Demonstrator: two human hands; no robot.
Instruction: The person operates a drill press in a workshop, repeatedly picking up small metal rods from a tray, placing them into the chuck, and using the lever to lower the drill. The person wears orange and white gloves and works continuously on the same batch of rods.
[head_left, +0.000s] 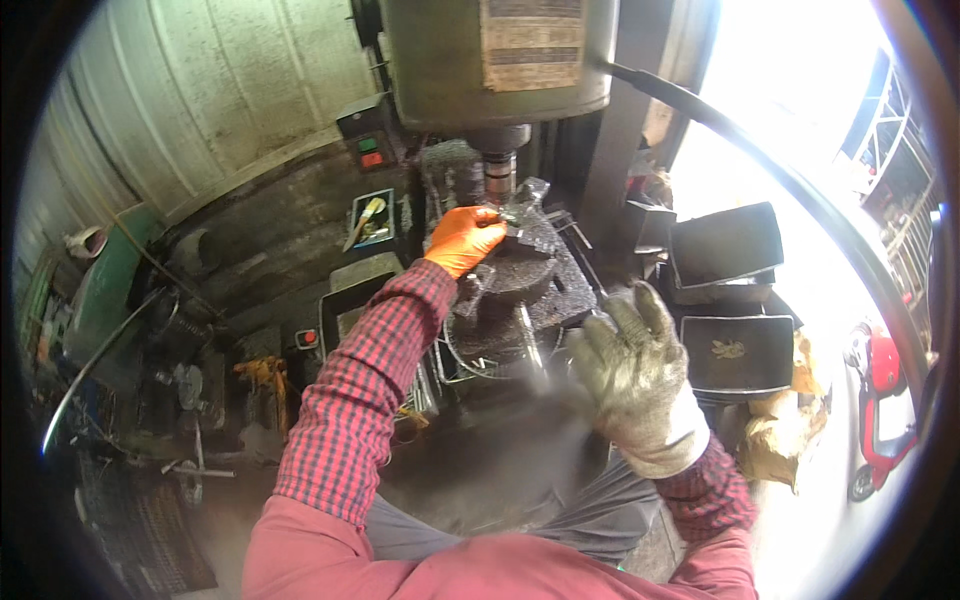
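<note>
Head view, left hand (468,240): orange-gloved, fingers curled at the dark vise (512,277); whether they grasp anything, I cannot tell.
Vise: just below and right of those fingers.
Spindle (499,176): just above them.
Right hand (636,380): grey-gloved, blurred, released, fingers spread.
Black tray (760,374): right of that hand.

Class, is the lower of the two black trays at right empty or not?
Not empty: a small pale item lies in the lower black tray.
</note>
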